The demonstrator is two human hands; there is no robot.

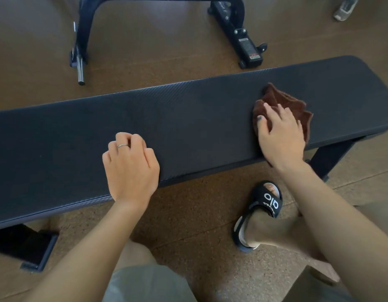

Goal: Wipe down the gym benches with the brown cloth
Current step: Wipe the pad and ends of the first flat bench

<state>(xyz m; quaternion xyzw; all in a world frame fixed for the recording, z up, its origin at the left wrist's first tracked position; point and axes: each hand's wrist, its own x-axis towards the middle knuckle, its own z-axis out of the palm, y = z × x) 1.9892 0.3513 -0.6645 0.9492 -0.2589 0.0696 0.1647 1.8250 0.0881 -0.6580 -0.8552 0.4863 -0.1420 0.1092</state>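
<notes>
A long black padded gym bench (188, 118) runs across the view from lower left to upper right. The brown cloth (284, 101) lies crumpled on its right part, one corner hanging over the near edge. My right hand (280, 136) presses flat on the cloth with fingers spread. My left hand (130, 162) rests on the bench's near edge around the middle, its fingers curled under and holding nothing; a ring shows on one finger.
A black metal equipment frame (236, 29) with a steel peg (80, 70) stands on the brown speckled floor beyond the bench. My foot in a black sandal (262, 212) is under the bench's near side. Bench feet sit at lower left (36, 247) and right (332, 158). Another person's shoe (345, 7) is at top right.
</notes>
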